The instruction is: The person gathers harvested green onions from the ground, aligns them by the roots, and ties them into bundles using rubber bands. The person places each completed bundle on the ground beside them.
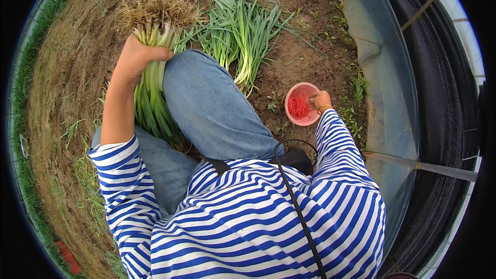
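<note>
My left hand (141, 56) is closed around the pale stems of a bundle of leafy green allium plants (155, 81), just under their tan, tangled roots (155, 9). The bundle's roots point away from me, and its green leaves hang between my knees. At the right, my right hand (321, 100) reaches into a pink plastic bucket (304, 123) that holds red rubber bands or ties (298, 105). The fingertips are partly hidden among them, so whether they pinch any is unclear. Beyond my raised knee, a pile of similar green plants (244, 27) lies on the soil.
Bare brown soil (69, 77) with small weeds (358, 85) surrounds me. Along the right runs clear plastic sheeting (391, 77) with poles and black netting or sheeting (438, 97) behind it. A red object (68, 256) lies by the grass at lower left. A black cable (298, 209) crosses my striped shirt.
</note>
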